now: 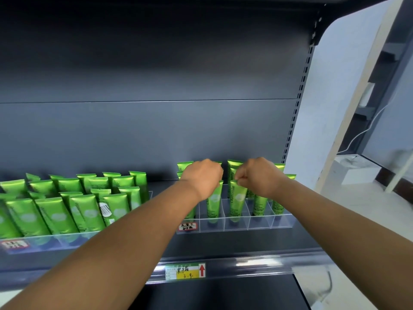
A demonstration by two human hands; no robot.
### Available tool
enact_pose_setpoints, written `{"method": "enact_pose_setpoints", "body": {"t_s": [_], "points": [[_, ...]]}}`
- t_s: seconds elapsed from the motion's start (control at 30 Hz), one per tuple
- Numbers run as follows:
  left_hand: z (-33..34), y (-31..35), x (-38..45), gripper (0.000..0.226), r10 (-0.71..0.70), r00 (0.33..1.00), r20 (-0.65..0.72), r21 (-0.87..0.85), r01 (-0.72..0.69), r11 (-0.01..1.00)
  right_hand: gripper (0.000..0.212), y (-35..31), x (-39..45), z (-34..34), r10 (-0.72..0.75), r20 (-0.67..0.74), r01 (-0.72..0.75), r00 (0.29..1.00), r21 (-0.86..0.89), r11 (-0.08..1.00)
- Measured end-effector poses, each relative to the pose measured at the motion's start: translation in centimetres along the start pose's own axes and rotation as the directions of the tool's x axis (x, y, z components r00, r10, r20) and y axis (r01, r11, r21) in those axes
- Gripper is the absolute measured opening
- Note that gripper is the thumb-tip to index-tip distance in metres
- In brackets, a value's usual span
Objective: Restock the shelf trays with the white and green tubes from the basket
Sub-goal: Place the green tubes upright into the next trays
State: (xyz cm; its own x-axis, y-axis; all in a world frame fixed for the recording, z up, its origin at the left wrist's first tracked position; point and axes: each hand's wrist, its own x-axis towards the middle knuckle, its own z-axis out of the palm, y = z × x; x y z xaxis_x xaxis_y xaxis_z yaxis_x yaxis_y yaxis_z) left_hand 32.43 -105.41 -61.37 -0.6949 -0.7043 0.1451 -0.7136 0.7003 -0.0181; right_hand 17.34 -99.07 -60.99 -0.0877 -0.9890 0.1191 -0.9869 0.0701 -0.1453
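Green tubes already crowd the left tray (73, 237), while the right tray (245, 222) seems only partly filled, its front slots bare, as the left hand (202, 179) and right hand (259, 176) each pinch a tube (238, 198) there; no basket shows.

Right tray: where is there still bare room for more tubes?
Right tray: the front-row slots behind its clear front wall look bare, right of the handwritten label. Bare shelf lies between both trays. Left tray is crowded; both hands block the middle rows.
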Motion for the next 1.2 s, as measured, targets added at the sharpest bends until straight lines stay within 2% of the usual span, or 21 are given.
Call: {"method": "enact_pose_setpoints", "body": {"t_s": [0.1,0.23,0.3,0.33,0.53,0.6,0.7,1.03,1.2], "points": [[-0.2,0.0,-0.2,0.014,-0.023,1.000,0.019,-0.049,0.024,0.999,0.019,-0.2,-0.3,-0.2,0.003,0.010,-0.002,1.000,-0.022,1.000],[-0.6,-0.1,-0.5,0.016,-0.040,0.998,0.042,-0.064,0.043,0.997,0.033,-0.6,-0.7,-0.7,0.029,0.039,-0.025,0.999,-0.087,0.996],[-1.0,-0.1,-0.8,0.024,-0.045,0.998,0.044,-0.056,0.047,0.997,0.014,-1.0,-0.9,-1.1,0.035,0.052,-0.030,0.998,-0.097,0.995],[-1.2,-0.2,-1.0,0.030,-0.044,0.998,0.042,-0.049,0.047,0.998,0.017,-1.3,-1.0,-1.4,0.038,0.061,-0.032,0.997,-0.106,0.994],[-2.9,-1.5,-3.1,0.058,-0.007,1.000,-0.023,0.013,0.007,1.000,0.065,-4.0,-1.7,-2.3,-0.024,0.086,0.039,0.996,-0.170,0.985],[-3.7,-2.5,-4.2,0.070,-0.013,1.000,-0.013,0.040,0.014,0.999,0.073,-5.4,-1.8,-2.6,-0.051,0.101,0.070,0.994,-0.195,0.978],[-4.8,-4.4,-6.2,0.075,-0.055,0.999,0.002,0.028,0.055,0.998,0.075,-7.5,-1.7,-2.8,-0.083,0.087,0.098,0.993,-0.182,0.978],[-7.6,-12.9,-12.5,0.071,-0.161,0.986,-0.034,0.008,0.161,0.987,0.072,-16.1,1.0,-1.9,-0.207,0.032,0.209,0.978,-0.092,0.974],[-6.6,-17.8,-13.2,0.072,-0.165,0.986,-0.014,0.006,0.165,0.986,0.068,-19.3,3.1,-0.4,-0.199,0.062,0.204,0.978,-0.086,0.975]]}}
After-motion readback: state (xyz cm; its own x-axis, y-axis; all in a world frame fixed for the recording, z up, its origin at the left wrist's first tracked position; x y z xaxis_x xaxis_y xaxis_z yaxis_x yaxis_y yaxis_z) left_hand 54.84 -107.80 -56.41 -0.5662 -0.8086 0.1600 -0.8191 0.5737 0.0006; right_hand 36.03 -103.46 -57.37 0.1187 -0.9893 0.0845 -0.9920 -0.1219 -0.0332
